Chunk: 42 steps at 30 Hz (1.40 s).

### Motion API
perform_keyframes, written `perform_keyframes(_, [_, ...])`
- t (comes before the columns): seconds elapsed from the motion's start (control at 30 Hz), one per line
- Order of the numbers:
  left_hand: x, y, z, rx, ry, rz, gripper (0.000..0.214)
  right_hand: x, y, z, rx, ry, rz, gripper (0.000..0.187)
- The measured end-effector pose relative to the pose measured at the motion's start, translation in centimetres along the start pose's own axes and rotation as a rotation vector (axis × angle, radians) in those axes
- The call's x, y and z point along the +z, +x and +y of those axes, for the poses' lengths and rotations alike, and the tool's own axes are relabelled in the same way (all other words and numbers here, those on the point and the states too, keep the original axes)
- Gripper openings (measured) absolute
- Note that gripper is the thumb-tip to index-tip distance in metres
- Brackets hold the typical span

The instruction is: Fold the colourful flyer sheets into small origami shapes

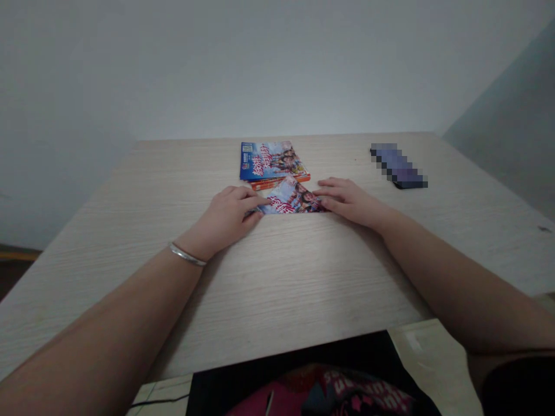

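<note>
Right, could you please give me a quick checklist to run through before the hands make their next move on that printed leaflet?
1. Left hand at the printed leaflet's left end: ok.
2. Right hand at its right end: ok.
3. Leaflet not touching the leaflet stack behind: cannot tell; its tip overlaps the stack in this view.
4. Leaflet pressed fully flat: cannot tell, since fingers cover both ends.
5. Smartphone apart from both hands: ok, off to the right.
6. Silver bangle off the leaflet: ok, on the left wrist.
</note>
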<state>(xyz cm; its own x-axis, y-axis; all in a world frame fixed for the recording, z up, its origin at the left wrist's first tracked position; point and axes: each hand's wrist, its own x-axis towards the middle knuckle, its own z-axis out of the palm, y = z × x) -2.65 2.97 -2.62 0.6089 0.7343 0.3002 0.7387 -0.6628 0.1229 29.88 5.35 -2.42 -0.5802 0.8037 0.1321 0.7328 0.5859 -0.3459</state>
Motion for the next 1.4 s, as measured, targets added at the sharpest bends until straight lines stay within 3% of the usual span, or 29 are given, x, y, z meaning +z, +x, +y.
perform_keyframes(0.27, [-0.2, 0.2, 0.7, -0.135, -0.199, 0.086, 0.058, 1.3, 0.1, -2.3, -0.051, 0.17, 0.256, 0.045])
perform_keyframes(0.57, [0.0, -0.2, 0.7, -0.137, -0.239, 0.137, 0.036, 1.5, 0.4, -2.6, -0.082, 0.076, 0.257, 0.039])
perform_keyframes(0.73, [0.1, -0.3, 0.8, -0.219, -0.297, 0.155, 0.047, 1.4, 0.0, -3.0, -0.057, 0.107, 0.214, 0.038])
perform_keyframes(0.87, [-0.2, -0.2, 0.3, -0.011, -0.114, 0.081, 0.022, 1.0, -0.1, -3.1, -0.202, -0.058, 0.1, 0.018])
perform_keyframes(0.97, [-0.8, -0.1, 0.5, 0.083, 0.079, 0.028, 0.023, 0.9, -0.2, -3.0, -0.335, -0.075, 0.083, 0.019])
perform_keyframes(1.17, [-2.4, 0.0, 2.3, 0.057, 0.329, -0.155, 0.032, 0.8, -0.2, -3.4, -0.483, -0.256, 0.083, 0.027])
perform_keyframes(1.27, [-3.0, 0.1, 3.0, 0.024, 0.328, -0.261, 0.037, 0.6, -0.1, -3.8, -0.44, -0.321, 0.097, 0.024])
perform_keyframes(1.4, [-3.0, -0.1, 3.3, 0.051, 0.209, -0.282, 0.038, 0.4, 0.0, -3.9, -0.472, -0.288, 0.069, 0.021])
